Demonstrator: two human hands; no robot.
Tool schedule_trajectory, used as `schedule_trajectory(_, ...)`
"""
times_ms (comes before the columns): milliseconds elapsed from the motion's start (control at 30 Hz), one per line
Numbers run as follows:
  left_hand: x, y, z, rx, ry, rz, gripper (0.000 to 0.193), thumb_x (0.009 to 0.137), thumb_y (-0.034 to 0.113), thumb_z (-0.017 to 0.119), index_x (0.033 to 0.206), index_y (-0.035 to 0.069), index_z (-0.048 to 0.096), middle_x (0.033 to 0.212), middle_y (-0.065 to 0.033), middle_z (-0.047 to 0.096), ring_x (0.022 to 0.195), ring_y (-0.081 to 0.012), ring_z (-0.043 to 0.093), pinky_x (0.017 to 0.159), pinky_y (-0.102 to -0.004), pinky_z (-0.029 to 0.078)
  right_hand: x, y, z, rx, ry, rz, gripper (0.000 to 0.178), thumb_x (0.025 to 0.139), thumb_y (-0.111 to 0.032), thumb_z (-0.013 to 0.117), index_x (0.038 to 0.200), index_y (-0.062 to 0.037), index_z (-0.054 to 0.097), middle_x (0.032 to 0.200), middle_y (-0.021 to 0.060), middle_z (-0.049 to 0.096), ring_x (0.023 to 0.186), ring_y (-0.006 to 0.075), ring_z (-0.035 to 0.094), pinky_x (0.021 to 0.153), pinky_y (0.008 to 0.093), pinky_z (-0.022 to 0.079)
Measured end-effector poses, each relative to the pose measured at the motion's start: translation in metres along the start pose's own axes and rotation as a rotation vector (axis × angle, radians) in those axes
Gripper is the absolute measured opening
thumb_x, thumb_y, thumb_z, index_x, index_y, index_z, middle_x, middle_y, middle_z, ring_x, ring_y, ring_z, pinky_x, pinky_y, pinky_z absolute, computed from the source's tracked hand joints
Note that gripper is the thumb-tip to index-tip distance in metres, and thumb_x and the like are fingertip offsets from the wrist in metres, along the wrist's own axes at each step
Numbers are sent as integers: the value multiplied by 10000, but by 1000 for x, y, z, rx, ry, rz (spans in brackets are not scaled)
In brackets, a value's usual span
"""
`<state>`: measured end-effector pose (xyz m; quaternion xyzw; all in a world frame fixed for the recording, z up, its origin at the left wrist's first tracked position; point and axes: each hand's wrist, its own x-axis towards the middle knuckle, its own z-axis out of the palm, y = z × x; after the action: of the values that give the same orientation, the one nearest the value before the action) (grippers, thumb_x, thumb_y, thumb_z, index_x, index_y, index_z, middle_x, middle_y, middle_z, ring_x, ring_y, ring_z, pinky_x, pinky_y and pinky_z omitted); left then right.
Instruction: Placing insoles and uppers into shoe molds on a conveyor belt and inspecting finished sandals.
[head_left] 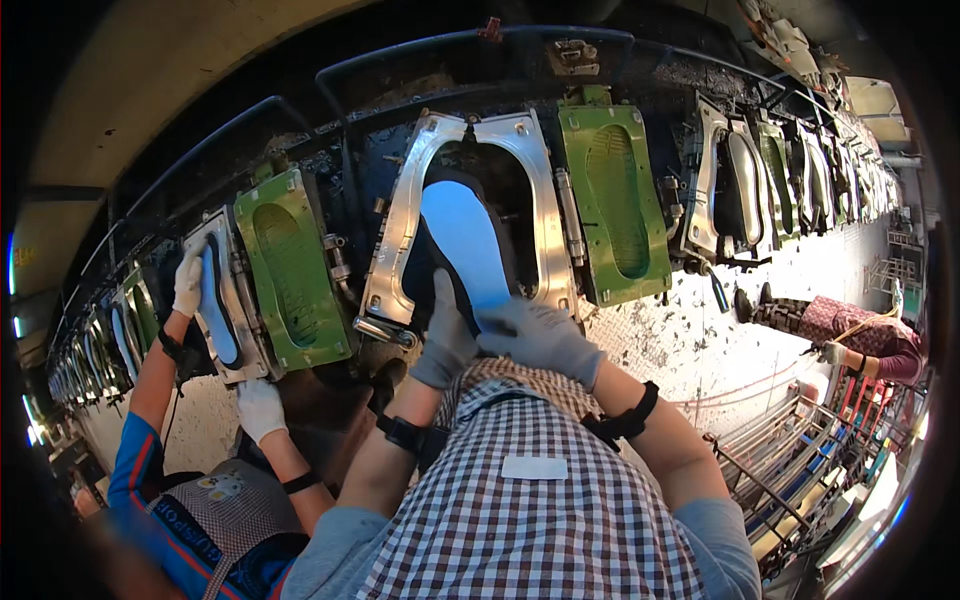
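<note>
A black shoe upper with a light-blue, sole-shaped underside (467, 235) faces up in front of me. It lies within the opening of a silver metal mould frame (400, 215), which stands spread around it. My left hand (447, 335), in a grey glove, grips the near left edge of the upper, thumb along its side. At the near heel end, my right hand (540, 343), gloved in grey too, has its fingers closed over the upper. Part of the heel is hidden under that hand.
Green sole-shaped mould plates (612, 190) flank the frame, one also on the left (293, 265). At left a co-worker's white-gloved hands (262, 408) touch another mould holding a blue-bottomed piece (215, 300). Metal racks (790, 470) and another person (860, 340) are at right.
</note>
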<state>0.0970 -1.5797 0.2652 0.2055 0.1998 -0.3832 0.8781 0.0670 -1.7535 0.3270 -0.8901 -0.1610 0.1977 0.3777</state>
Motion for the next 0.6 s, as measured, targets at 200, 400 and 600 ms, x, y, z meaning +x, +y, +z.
schedule_trajectory(200,57,48,12,509,353,411,647,968,446,629,1406,-8,487,1274,-158,611,1158,-260,606,964,-378,518,44,26,-5,-218,429,238,503,954,-290,607,1366,-24,496,1100,253,654,1018,408,652,852,501,524)
schedule_trajectory(400,74,43,22,600,197,558,754,903,171,699,1555,33,346,1355,-135,582,1172,-224,597,986,-343,506,38,20,-9,309,330,502,602,959,-270,588,1471,-3,416,1317,298,596,1178,417,618,972,465,498)
schedule_trajectory(600,134,54,37,740,113,658,820,915,186,746,1595,91,298,1401,-104,540,1149,-184,574,976,-324,509,62,51,-40,-179,614,300,606,941,-212,567,1492,-14,411,834,156,686,749,259,689,636,417,525)
